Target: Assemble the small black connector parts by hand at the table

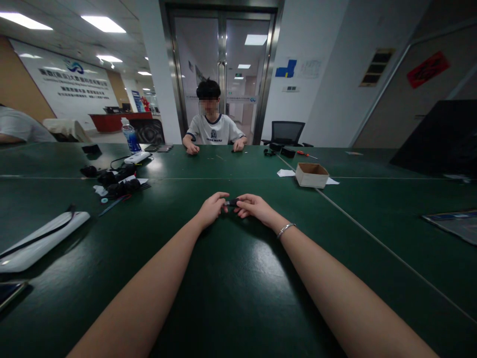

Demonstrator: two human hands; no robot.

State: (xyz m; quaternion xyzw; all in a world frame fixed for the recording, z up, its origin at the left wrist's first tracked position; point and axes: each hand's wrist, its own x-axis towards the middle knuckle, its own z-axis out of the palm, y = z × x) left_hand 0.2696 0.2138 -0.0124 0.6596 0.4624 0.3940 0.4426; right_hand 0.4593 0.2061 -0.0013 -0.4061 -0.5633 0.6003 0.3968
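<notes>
Out over the green table, my two hands meet at a small black piece with a silver end [232, 202], which looks like a USB plug or stick. My right hand [257, 209] pinches its black part between thumb and fingers, and a silver bangle circles that wrist. At the silver end are the thumb and fingertips of my left hand [211, 211], closed around it with the index finger stretched forward above. The fingers partly hide the piece, so its exact kind is unclear.
A small open cardboard box [312, 175] stands right of my hands, on white paper. To the left lie black gear [119, 181], a white case [40, 241] and a phone [11, 293]. A bottle [130, 135] stands farther back. Another person [212, 127] sits opposite, both hands on the table.
</notes>
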